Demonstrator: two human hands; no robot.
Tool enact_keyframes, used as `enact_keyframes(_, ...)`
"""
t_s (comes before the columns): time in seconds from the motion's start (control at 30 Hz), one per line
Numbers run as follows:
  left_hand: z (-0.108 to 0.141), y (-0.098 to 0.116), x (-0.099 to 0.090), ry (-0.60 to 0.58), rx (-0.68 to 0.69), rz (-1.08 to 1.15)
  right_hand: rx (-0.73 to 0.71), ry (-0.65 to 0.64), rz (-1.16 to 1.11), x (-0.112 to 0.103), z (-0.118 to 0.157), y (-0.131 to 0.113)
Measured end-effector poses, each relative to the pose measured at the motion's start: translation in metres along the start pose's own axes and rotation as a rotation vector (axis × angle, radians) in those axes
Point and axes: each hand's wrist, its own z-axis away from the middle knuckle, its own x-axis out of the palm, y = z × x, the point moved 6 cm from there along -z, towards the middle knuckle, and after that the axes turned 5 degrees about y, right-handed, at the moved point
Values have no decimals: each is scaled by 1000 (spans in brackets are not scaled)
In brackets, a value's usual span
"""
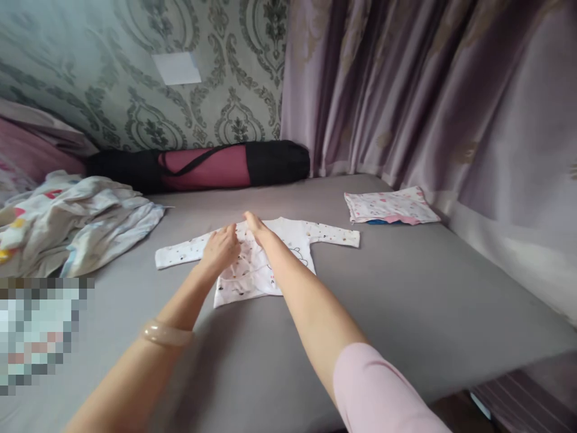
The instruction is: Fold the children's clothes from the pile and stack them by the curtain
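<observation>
A small white baby shirt (293, 228) with a scattered print lies spread on the grey bed, its sleeves stretched out to both sides. A line drawing shows on its front, partly covered by my right forearm. My left hand (222, 246) rests on the shirt near the left shoulder, fingers bent together against the fabric. Just right of it, my right hand (255, 227) is on edge by the neckline, its fingers stretched out and touching the cloth. My fingertips are partly hidden, and the fabric between my hands is creased.
A folded printed cloth (390, 206) lies at the right near the curtain (406, 84). Along the wall runs a long black and dark-pink bag (205, 168). Crumpled clothes (99, 213) are heaped at the left. The grey bed sheet (406, 300) ends at the lower right.
</observation>
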Motion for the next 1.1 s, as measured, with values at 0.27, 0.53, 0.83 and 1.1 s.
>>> enact_keyframes(0.27,5,62,2,47,341,313,-37,48,-156,-116,51,18)
enact_keyframes(0.53,-12,167,3,-123,470,637,-178,69,391,-205,115,84)
enact_keyframes(0.83,-18,179,47,15,205,597,-242,93,604,-205,118,103)
enact_keyframes(1.1,-16,179,40,-15,246,484,-271,157,777,-204,124,90)
